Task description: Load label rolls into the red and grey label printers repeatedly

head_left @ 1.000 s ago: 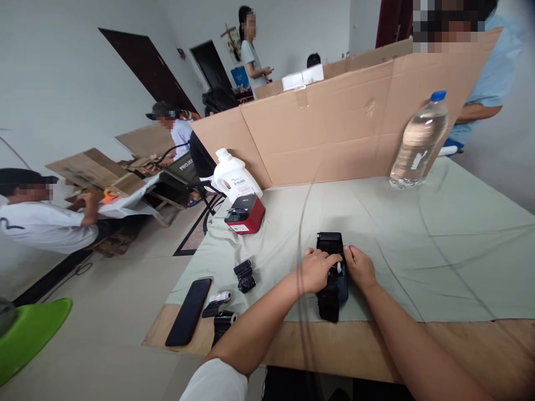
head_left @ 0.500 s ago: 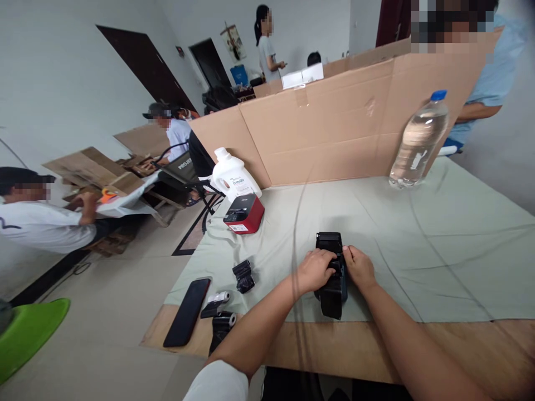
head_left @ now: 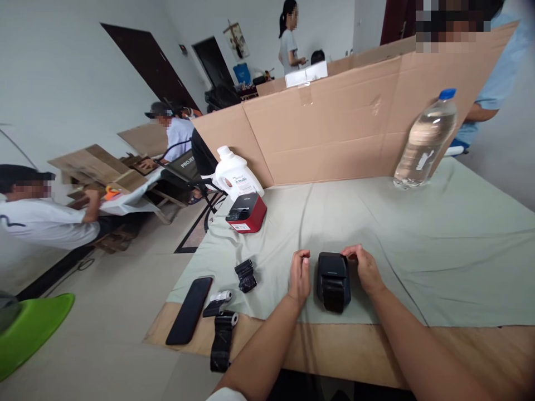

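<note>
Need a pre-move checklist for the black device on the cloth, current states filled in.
1. Black device resting on the cloth: ok.
2. Lid down: ok, looks closed.
3. Inside loaded: cannot tell, casing hides it.
4. Left hand off the device: ok, gap visible.
5. Right hand off the device: cannot tell, very near its far right corner.
6. Nearest black roll fully on the table: not ok, strip runs past the front edge.

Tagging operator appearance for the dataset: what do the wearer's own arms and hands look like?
Left hand and right hand: no gloves. Both forearms bare, no watch, bracelet or cable seen on them. A plain white sleeve shows at the left arm's lower end; no right sleeve in frame.
</note>
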The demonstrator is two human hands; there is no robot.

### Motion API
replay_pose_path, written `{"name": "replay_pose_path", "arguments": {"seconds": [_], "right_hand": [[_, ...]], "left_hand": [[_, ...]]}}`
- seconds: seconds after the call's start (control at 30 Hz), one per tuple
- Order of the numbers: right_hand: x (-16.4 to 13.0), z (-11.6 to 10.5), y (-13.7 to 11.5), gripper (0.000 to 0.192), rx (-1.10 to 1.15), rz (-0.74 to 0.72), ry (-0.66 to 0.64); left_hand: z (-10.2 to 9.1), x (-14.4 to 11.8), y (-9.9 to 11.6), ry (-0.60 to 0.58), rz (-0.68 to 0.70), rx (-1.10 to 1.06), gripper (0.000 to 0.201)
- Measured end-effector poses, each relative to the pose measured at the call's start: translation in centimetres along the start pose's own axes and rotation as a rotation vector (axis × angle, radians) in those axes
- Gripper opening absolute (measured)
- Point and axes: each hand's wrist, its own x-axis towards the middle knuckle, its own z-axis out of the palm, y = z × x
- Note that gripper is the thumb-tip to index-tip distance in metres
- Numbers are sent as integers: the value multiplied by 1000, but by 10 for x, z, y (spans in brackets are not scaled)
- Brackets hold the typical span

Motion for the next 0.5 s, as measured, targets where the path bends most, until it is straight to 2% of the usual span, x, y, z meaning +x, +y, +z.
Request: {"name": "replay_pose_path", "arguments": {"seconds": [0.07, 0.17, 0.23, 0.3, 0.4, 0.5], "right_hand": [[0, -1, -1, 52, -82, -12, -1], [-1, -3, -3, 43, -377, -36, 25], [-2, -3, -6, 41, -576, -66, -32], [-5, -4, -9, 40, -672, -99, -127], [-8, -5, -10, 43, -649, -99, -216], [-7, -8, -8, 51, -485, -21, -302]], "left_hand": [[0, -1, -5, -23, -16, 3, 32], [1, 0, -6, -81, -32, 44, 36], [1, 2, -4, -153, -24, 93, 39], [0, 3, -1, -244, 7, 138, 43], [-3, 4, 1, -343, 33, 119, 47], [-6, 4, 2, -368, 42, 9, 53]]}}
